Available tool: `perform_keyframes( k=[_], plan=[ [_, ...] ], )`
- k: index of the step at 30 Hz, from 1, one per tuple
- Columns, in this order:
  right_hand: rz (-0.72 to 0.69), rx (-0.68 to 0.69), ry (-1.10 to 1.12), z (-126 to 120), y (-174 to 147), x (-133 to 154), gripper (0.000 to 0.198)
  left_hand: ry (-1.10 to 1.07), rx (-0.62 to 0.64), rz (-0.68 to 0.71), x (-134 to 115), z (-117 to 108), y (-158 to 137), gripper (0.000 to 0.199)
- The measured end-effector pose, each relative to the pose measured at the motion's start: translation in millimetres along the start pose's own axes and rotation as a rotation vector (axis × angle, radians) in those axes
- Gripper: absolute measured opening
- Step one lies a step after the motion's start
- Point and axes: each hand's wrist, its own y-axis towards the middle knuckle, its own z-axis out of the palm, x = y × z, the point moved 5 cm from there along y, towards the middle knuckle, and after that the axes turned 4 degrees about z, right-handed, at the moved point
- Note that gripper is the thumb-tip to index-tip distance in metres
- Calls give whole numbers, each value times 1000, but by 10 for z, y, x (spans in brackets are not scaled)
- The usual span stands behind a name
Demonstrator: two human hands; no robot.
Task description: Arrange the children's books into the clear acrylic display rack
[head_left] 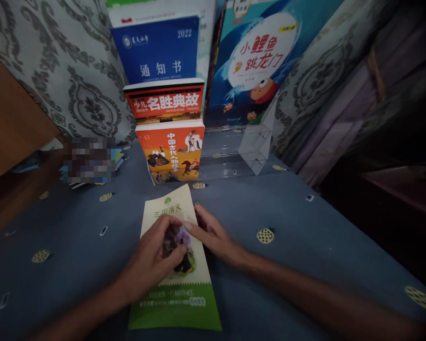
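A thin book (pixel 177 305) with a cream cover and a green lower band lies on the blue cloth, its top end towards the stand. My left hand (pixel 159 251) rests over the cover's middle with fingers curved and thumb apart, hiding part of the picture. At the book's right edge is my right hand (pixel 216 237); its thumb lies on the cover and the fingers go round the edge, their tips partly hidden. Just beyond stands a clear plastic book stand (pixel 253 158). It holds an orange book (pixel 175 147), a red book (pixel 166 102), and a blue booklet (pixel 156 52).
A large blue picture book (pixel 262 61) leans in the stand's right side. A blurred-out pile (pixel 88 161) of books sits at the back left. Patterned curtain (pixel 71 61) hangs behind, and a wooden panel (pixel 14 118) borders the left. The table's right edge (pixel 358 232) drops into shadow.
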Motion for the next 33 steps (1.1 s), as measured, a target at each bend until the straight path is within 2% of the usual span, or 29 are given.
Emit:
perform_keyframes(
  k=[2, 4, 7, 9, 12, 14, 16, 19, 23, 25, 28, 33],
  plan=[
    [10, 17, 8, 4, 13, -12, 45, 185, -62, 117, 34, -109, 34, 18],
    [37, 41, 52, 6, 26, -31, 43, 358, -193, 210, 120, -280, 92, 23],
    [58, 37, 131, -10, 38, -50, 40, 452, -414, 227, 306, -567, 190, 38],
    [70, 18, 178, -26, 42, -58, 38, 343, -539, 136, 422, -726, 237, 50],
    [95, -23, 259, -59, 57, -73, 38, -89, -626, -99, 542, -801, 264, 64],
    [109, -54, 314, -87, 74, -79, 40, -444, -552, -261, 565, -694, 268, 63],
    [114, -92, 360, -119, 92, -74, 43, -719, -397, -377, 541, -528, 257, 58],
    [129, -147, 404, -141, 100, -55, 47, -937, -237, -389, 516, -368, 204, 59],
    [154, -164, 418, -90, 64, -32, 48, -1084, -114, -248, 541, -281, 138, 64],
    [169, -132, 405, -40, 43, -37, 47, -1114, -49, -228, 551, -240, 117, 65],
    [170, -89, 383, 1, 31, -65, 44, -1116, 8, -272, 561, -193, 103, 69],
    [124, -107, 339, -61, 52, -69, 43, -1101, -25, -336, 592, -165, 100, 71]
  ],
)
